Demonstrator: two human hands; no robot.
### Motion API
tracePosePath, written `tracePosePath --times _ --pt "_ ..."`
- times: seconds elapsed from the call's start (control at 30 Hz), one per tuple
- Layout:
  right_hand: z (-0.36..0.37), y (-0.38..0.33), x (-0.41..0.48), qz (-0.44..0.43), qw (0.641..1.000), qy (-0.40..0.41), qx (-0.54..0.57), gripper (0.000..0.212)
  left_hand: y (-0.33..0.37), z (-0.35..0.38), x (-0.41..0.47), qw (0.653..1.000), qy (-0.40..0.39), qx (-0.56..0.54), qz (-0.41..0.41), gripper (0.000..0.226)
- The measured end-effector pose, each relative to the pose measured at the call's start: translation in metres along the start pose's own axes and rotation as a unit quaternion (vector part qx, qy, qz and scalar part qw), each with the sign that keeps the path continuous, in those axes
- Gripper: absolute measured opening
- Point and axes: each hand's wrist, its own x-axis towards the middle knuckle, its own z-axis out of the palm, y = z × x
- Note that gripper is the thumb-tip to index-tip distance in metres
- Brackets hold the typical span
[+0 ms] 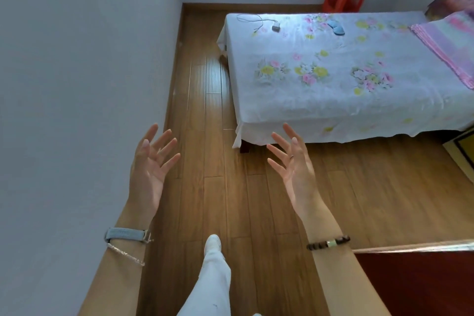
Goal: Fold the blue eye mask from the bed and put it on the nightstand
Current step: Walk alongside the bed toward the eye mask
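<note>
Over the wooden plank floor (256, 200), the left hand (150, 161) and right hand (295, 164) are held up, palms facing, each grip spread apart and empty. On the far side of the bed with the white floral sheet (333, 77), the small blue fabric eye mask (336, 28) is seen lying flat, near a grey charger with its cable (275, 27). Approach step judged in hand; nothing grasped yet. Next: bed to be walked up to, mask to be reached. Nightstand cannot be identified with certainty.

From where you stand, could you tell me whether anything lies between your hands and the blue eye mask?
Nothing blocks it. Both hands, left and right, are open over bare floor. The eye mask lies far across the bed; the charger sits off to its left.
</note>
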Motion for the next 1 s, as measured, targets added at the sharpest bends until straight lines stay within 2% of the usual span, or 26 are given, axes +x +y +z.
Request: tracePosePath --times 0.1,0.47,0.77,1.0 --pt "0.029 -0.008 0.041 0.001 1.000 0.000 0.014 0.036 0.009 -0.010 0.044 1.000 0.002 -0.004 -0.007 0.066" --pt "0.100 -0.023 0.167 -0.014 1.000 0.007 0.023 0.039 0.037 -0.047 0.193 1.000 -0.017 0.013 0.009 0.052" --pt "0.130 -0.028 0.293 -0.009 1.000 0.008 0.025 0.039 0.038 -0.035 0.324 1.000 -0.015 0.004 0.005 0.055" --pt "0.155 -0.042 0.423 0.003 1.000 0.000 0.023 0.040 0.050 -0.013 0.452 1.000 0.009 0.008 0.010 0.052"
